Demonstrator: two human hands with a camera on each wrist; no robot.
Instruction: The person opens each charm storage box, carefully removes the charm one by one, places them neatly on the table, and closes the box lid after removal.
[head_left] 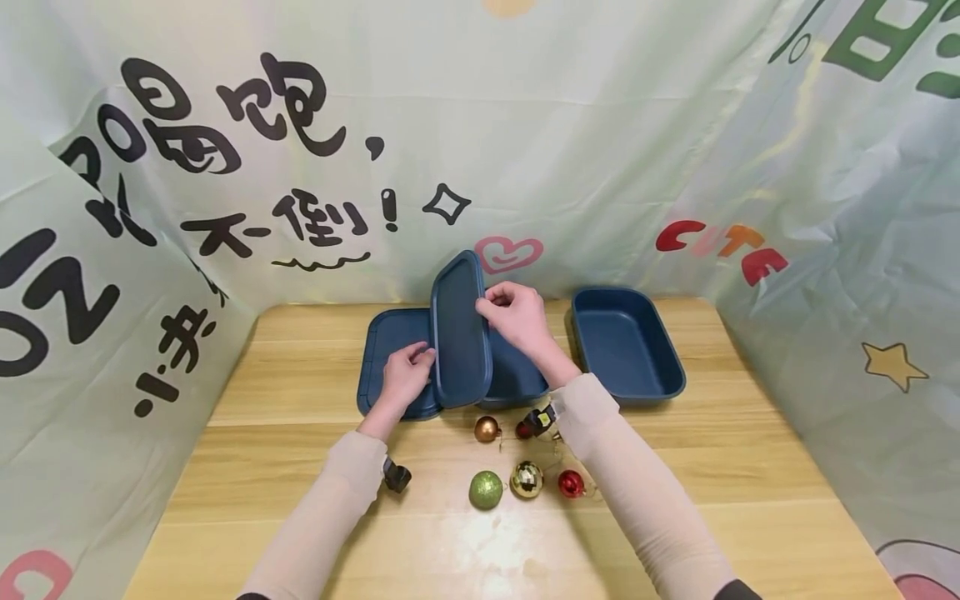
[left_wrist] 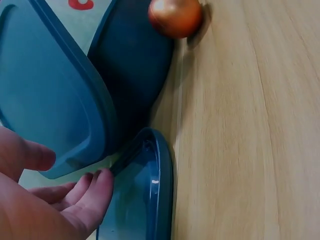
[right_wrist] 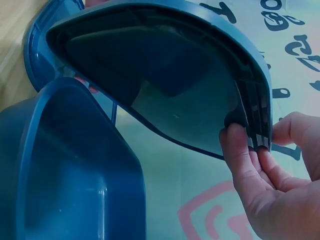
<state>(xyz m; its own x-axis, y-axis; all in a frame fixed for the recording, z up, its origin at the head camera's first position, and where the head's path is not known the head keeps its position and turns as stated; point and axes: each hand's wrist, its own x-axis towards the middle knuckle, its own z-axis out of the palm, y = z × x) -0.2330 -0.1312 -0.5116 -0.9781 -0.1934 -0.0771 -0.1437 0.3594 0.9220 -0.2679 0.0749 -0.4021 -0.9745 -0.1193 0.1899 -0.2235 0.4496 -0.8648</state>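
A dark blue lid (head_left: pixel 461 333) stands tilted on edge, its rimmed underside showing in the right wrist view. My right hand (head_left: pixel 517 315) pinches its right edge between thumb and fingers (right_wrist: pixel 240 160). My left hand (head_left: pixel 407 375) is at the lid's opposite edge, thumb and fingers (left_wrist: pixel 95 197) apart; whether it touches the lid I cannot tell. Below the left hand, a second blue lid (head_left: pixel 378 367) lies on the table. An open blue box (head_left: pixel 517 379) stands behind the raised lid, partly hidden by it and by the right arm.
Another open blue box (head_left: pixel 630 346) stands to the right. In front lie a copper ball ornament (head_left: pixel 487 429), a green glitter ball (head_left: pixel 486 490), a gold ball (head_left: pixel 527 480) and a red ball (head_left: pixel 571 483). A printed curtain (head_left: pixel 420 100) hangs behind the wooden table (head_left: pixel 450 558).
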